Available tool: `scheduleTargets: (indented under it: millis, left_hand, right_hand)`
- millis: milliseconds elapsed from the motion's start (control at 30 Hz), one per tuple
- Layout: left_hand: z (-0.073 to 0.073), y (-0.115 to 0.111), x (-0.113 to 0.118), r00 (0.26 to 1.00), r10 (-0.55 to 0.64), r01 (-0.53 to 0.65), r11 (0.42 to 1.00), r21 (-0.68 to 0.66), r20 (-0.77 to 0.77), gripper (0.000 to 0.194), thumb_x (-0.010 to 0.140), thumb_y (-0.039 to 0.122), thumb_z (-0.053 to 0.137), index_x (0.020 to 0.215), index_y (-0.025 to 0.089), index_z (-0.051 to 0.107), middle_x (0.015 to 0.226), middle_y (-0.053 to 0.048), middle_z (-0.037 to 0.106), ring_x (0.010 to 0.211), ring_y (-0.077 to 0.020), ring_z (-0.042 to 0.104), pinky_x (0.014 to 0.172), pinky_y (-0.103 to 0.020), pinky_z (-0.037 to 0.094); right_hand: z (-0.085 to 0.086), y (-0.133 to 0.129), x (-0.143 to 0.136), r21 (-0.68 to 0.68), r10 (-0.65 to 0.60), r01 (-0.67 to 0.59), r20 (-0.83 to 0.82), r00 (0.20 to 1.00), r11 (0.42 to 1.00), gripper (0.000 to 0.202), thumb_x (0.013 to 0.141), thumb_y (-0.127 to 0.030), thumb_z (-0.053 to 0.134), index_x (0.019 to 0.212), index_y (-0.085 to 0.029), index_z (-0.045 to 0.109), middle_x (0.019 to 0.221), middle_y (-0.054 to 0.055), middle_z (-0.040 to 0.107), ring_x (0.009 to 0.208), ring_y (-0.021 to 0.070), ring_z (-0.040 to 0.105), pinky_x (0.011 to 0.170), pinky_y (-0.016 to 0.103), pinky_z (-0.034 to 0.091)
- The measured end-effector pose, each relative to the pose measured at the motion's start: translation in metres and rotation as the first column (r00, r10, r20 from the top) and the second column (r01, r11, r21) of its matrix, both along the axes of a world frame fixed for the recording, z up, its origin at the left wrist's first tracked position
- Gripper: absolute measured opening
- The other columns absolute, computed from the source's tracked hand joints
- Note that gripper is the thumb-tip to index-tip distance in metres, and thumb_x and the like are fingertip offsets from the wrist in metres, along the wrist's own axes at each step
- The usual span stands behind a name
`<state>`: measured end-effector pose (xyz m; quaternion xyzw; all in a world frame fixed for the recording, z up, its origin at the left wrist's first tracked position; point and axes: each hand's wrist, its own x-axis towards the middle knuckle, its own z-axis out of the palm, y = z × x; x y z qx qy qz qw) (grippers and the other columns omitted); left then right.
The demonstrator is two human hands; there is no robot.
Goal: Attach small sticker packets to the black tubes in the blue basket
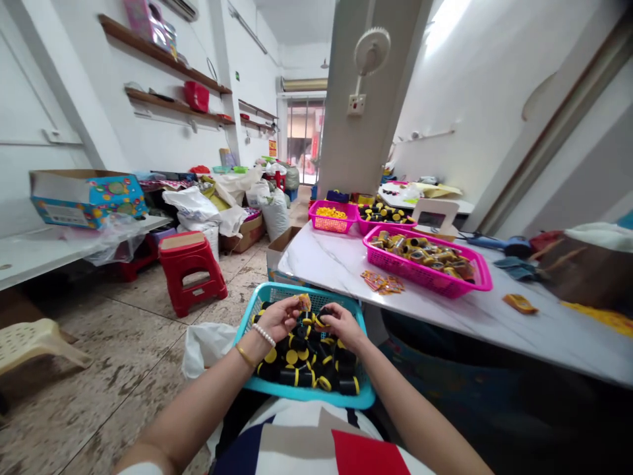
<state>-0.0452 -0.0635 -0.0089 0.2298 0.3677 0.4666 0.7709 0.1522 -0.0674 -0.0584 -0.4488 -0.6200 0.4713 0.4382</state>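
Note:
A turquoise basket [368, 392] rests at my lap, heaped with black cylinders with yellow rims [297, 376]. Over its far left part, my left hand [279, 320] pinches a small orange printed sticker [304, 303] between thumb and fingers. To the right, my right hand [343, 324] is closed on one black and yellow cylinder [324, 316], held just above the heap. The two hands are a short gap apart. Fingers partly hide the cylinder.
On the marble-patterned table [326, 257] lie orange printed stickers [382, 282], a pink basket [477, 264] of wrapped cylinders, and a smaller pink basket [333, 224] with yellow pieces. A red stool [190, 270] stands left on the floor; a co-worker's arm shows at far right.

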Motion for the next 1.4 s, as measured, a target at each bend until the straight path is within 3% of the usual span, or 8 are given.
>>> scheduleTargets:
  millis: [167,300,467,667,933,1133,1400]
  left_hand:
    - [-0.016,0.023,0.022,0.996,-0.088,0.088,0.995,-0.037,-0.013,0.007,0.086,0.012,0.057,0.081,0.008,0.062,0.065,-0.002,0.063,0.040,-0.0015,0.046,0.028,-0.010,0.024]
    - [-0.027,0.025,0.030,0.985,-0.171,0.170,0.984,-0.049,-0.013,0.008,0.086,0.013,0.057,0.084,0.008,0.062,0.067,-0.003,0.063,0.041,-0.0014,0.047,0.028,-0.009,0.025]
    - [-0.036,0.015,0.024,0.974,-0.227,0.227,0.973,-0.050,0.003,0.012,0.087,0.016,0.056,0.079,0.008,0.060,0.065,-0.002,0.060,0.039,-0.0002,0.043,0.029,-0.009,0.024]
    - [-0.042,0.013,0.013,0.963,-0.267,0.267,0.964,-0.003,-0.032,0.012,0.084,0.017,0.059,0.076,0.008,0.061,0.064,-0.002,0.059,0.035,0.0005,0.037,0.028,-0.010,0.020]
    - [-0.050,0.002,0.017,0.964,-0.189,0.221,0.961,0.165,-0.189,0.023,0.073,0.028,0.073,0.071,0.006,0.066,0.055,-0.003,0.061,0.032,-0.0014,0.039,0.028,-0.014,0.015]
    - [-0.050,0.002,0.012,0.967,-0.148,0.192,0.959,0.207,-0.209,0.029,0.069,0.034,0.075,0.076,0.008,0.066,0.064,-0.005,0.065,0.034,-0.0006,0.039,0.029,-0.014,0.015]
    - [-0.055,0.005,0.009,0.958,-0.195,0.238,0.950,0.202,-0.210,0.031,0.069,0.037,0.075,0.076,0.008,0.065,0.069,-0.007,0.066,0.036,-0.0010,0.040,0.030,-0.015,0.017]
  right_hand:
    - [0.007,-0.013,0.007,-0.098,0.024,-0.047,-0.220,0.975,0.994,0.047,0.083,-0.045,0.057,0.123,-0.020,0.058,0.101,0.006,0.066,0.071,0.0133,0.065,0.070,0.034,0.057]
    - [0.013,-0.015,0.015,-0.131,0.018,-0.046,-0.210,0.977,0.990,0.055,0.077,-0.039,0.066,0.129,-0.022,0.056,0.083,0.000,0.065,0.056,0.0076,0.057,0.060,0.027,0.054]
    - [0.020,-0.012,0.020,-0.146,0.098,-0.101,-0.031,0.995,0.984,0.070,0.069,-0.031,0.073,0.135,-0.022,0.050,0.074,-0.005,0.058,0.049,0.0056,0.052,0.049,0.020,0.047]
    - [0.031,-0.003,0.017,-0.122,0.239,-0.212,0.286,0.928,0.970,0.056,0.072,-0.035,0.070,0.125,-0.019,0.061,0.067,-0.003,0.058,0.048,0.0071,0.045,0.046,0.021,0.041]
    - [0.038,-0.002,0.010,0.148,0.049,-0.201,0.675,0.736,0.968,0.034,0.060,-0.027,0.077,0.095,-0.022,0.075,0.076,0.001,0.059,0.072,0.0161,0.052,0.068,0.027,0.038]
    - [0.038,-0.012,0.000,0.232,-0.032,-0.235,0.772,0.634,0.944,0.037,0.067,-0.030,0.073,0.103,-0.021,0.072,0.080,0.003,0.059,0.075,0.0179,0.055,0.070,0.027,0.038]
    - [0.046,-0.010,0.000,0.197,0.033,-0.320,0.806,0.591,0.927,0.066,0.065,-0.026,0.073,0.128,-0.017,0.057,0.085,0.004,0.065,0.073,0.0171,0.056,0.067,0.026,0.040]
